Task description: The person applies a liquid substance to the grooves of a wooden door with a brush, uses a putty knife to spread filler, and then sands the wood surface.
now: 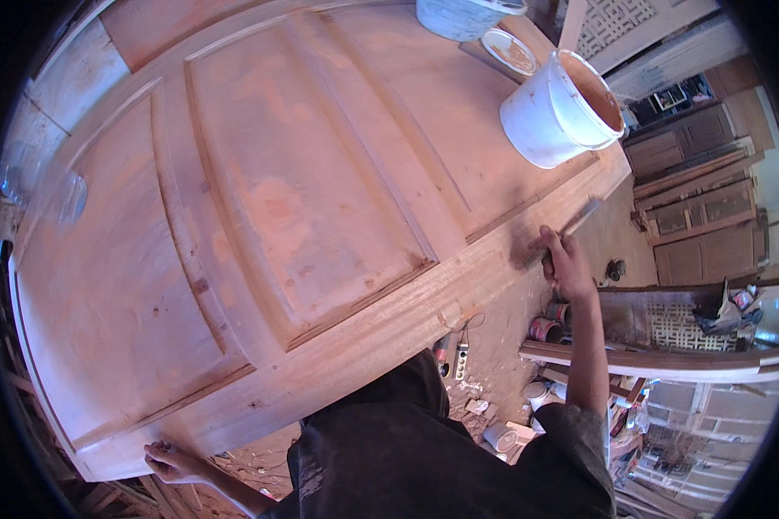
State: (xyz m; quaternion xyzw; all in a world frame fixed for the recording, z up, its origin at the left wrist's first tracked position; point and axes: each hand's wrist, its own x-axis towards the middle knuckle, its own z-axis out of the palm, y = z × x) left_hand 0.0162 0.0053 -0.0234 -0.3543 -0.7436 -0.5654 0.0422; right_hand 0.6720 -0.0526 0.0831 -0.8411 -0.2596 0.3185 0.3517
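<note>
A large panelled wooden door lies flat before me, with orange-brown smears over its panels. My right hand is closed round a brush over the door's near right edge. The brush has a pale shaft with a greyish end; the dark patch beside my fingers is blurred, and I cannot tell whether it is bristles. At the near left corner, my left hand has its fingers curled against the door's edge. A white bucket, coated orange-brown inside, stands on the door's right part.
Behind the bucket sit a smeared round lid and a blue-grey basin. Wooden panels lean at the right. On the floor below are a power strip, tins and a white container. Clear plastic lies at the far left.
</note>
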